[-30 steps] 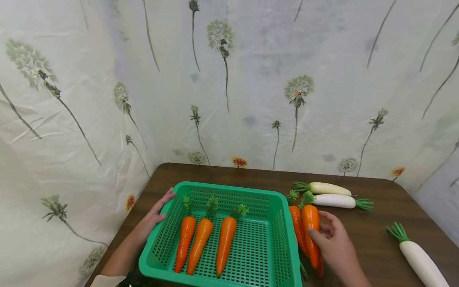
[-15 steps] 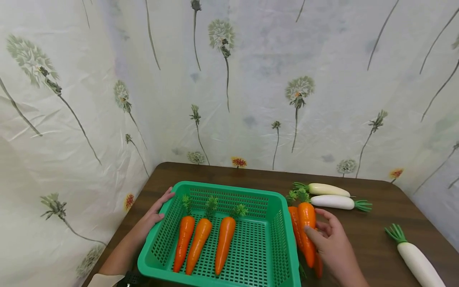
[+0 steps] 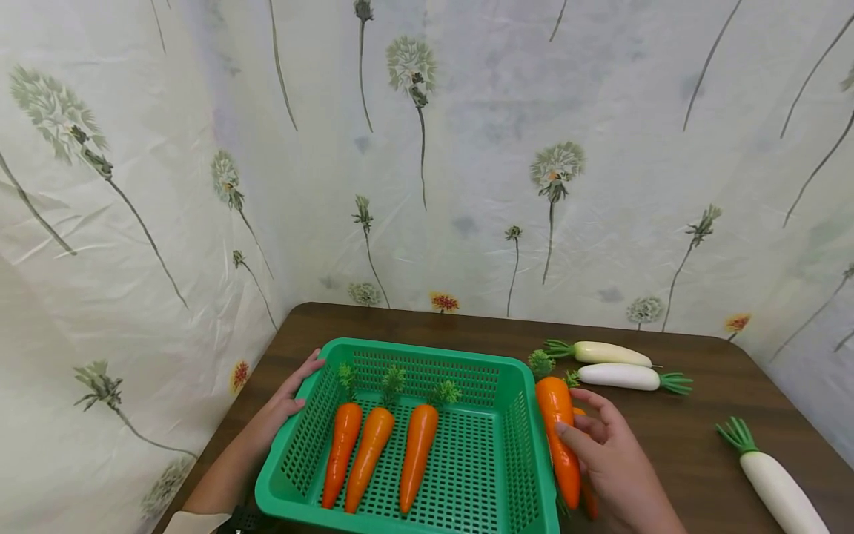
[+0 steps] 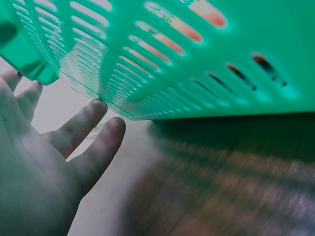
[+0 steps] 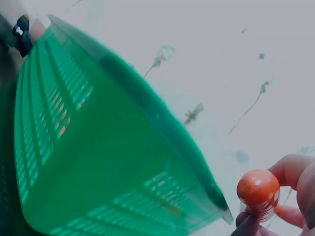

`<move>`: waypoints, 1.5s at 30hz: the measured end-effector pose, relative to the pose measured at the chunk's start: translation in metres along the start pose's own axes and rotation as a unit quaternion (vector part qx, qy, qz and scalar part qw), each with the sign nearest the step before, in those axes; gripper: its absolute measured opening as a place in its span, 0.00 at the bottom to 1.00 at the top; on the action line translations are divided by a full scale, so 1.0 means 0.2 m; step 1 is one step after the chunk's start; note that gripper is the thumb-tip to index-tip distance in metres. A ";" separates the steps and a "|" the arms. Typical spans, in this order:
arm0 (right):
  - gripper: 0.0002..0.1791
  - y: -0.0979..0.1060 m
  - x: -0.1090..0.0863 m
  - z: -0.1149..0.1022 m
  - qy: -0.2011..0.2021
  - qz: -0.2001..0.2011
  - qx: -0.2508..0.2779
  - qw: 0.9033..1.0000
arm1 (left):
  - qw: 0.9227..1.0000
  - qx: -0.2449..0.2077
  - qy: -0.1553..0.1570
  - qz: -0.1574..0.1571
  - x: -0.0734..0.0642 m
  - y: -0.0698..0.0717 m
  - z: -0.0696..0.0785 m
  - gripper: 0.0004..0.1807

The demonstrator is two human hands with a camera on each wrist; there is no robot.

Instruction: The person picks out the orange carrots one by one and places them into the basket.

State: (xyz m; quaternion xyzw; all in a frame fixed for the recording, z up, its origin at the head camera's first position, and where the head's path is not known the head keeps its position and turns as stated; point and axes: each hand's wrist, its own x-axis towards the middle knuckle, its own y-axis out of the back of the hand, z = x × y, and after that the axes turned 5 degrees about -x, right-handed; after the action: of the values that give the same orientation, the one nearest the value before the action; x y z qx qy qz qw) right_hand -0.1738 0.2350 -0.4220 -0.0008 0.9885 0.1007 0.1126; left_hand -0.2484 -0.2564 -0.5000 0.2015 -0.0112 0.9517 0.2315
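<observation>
A green plastic basket (image 3: 427, 348) stands on the table with three orange carrots (image 3: 418, 456) lying in its left and middle part, leafy tops toward the back. My left hand (image 3: 283, 400) rests on the basket's left rim; in the left wrist view its fingers (image 4: 101, 150) are extended beside the slotted wall. At the basket's right side, my right hand (image 3: 610, 452) pinches another carrot (image 3: 559, 430) between thumb and fingers. The right wrist view shows that carrot's rounded orange end in the fingers. Partly hidden under the hand lies one more carrot (image 3: 590, 500).
Behind the right hand lie a cream-coloured radish (image 3: 610, 353) and a white radish (image 3: 620, 376). A third white radish (image 3: 780, 486) lies at the right on the dark wooden table (image 3: 674, 430). Flower-printed cloth (image 3: 480, 185) hangs behind and to the left.
My right hand has shifted a little left with its carrot, which now overlaps the basket's right rim and covers the carrot beside it. The left hand has stayed on the basket.
</observation>
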 end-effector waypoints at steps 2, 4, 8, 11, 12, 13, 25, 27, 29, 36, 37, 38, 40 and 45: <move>0.37 -0.01 -0.01 -0.01 0.003 -0.006 0.001 1.000 | 1.000 0.001 0.007 0.003 0.00 0.00 0.00 0.33; 0.37 -0.02 -0.02 -0.02 0.007 -0.009 0.000 1.000 | 1.000 0.002 0.010 0.004 -0.01 0.00 0.00 0.33; 0.37 -0.04 -0.03 -0.03 0.017 -0.010 -0.012 1.000 | 1.000 -0.003 0.011 0.002 -0.01 0.01 0.00 0.33; 0.38 -0.05 -0.04 -0.04 0.019 -0.012 -0.026 0.999 | 1.000 -0.007 0.005 0.000 -0.01 0.01 0.00 0.33; 0.39 -0.05 -0.04 -0.05 0.020 -0.014 -0.033 0.999 | 1.000 -0.008 -0.002 -0.002 0.00 0.01 0.00 0.33; 0.40 -0.05 -0.03 -0.05 0.020 -0.015 -0.039 0.999 | 1.000 -0.008 -0.009 -0.004 0.00 0.01 -0.01 0.33; 0.43 -0.05 -0.04 -0.12 0.018 -0.039 -0.062 0.997 | 1.000 -0.011 -0.013 -0.006 0.00 0.00 0.00 0.33; 0.44 -0.06 -0.04 -0.13 0.023 -0.043 -0.067 0.997 | 1.000 -0.013 -0.013 -0.008 0.00 0.00 0.00 0.33; 0.45 -0.07 -0.05 -0.14 0.028 -0.052 -0.066 0.996 | 1.000 -0.017 -0.009 -0.007 0.00 -0.01 0.01 0.33; 0.45 -0.09 -0.05 -0.16 0.034 -0.068 -0.053 0.996 | 1.000 -0.012 0.001 -0.002 0.00 -0.02 0.02 0.33; 0.45 -0.10 -0.05 -0.17 0.034 -0.070 -0.051 0.996 | 1.000 -0.010 -0.001 -0.003 0.00 -0.02 0.02 0.33; 0.45 -0.10 -0.05 -0.18 0.033 -0.071 -0.050 0.996 | 1.000 -0.011 0.001 -0.002 0.00 -0.02 0.01 0.33; 0.46 -0.11 -0.05 -0.19 0.033 -0.076 -0.047 0.995 | 1.000 -0.010 0.001 0.000 0.00 -0.01 0.01 0.33; 0.46 -0.12 -0.04 -0.22 0.043 -0.080 -0.049 0.995 | 1.000 -0.013 0.014 0.007 -0.01 -0.01 0.01 0.33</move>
State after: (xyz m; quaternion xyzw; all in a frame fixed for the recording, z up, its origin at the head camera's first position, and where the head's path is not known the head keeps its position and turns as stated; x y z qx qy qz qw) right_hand -0.1747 0.2016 -0.3828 -0.0892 0.9832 0.1391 0.0774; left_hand -0.2457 -0.2556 -0.4980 0.1855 -0.0215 0.9557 0.2276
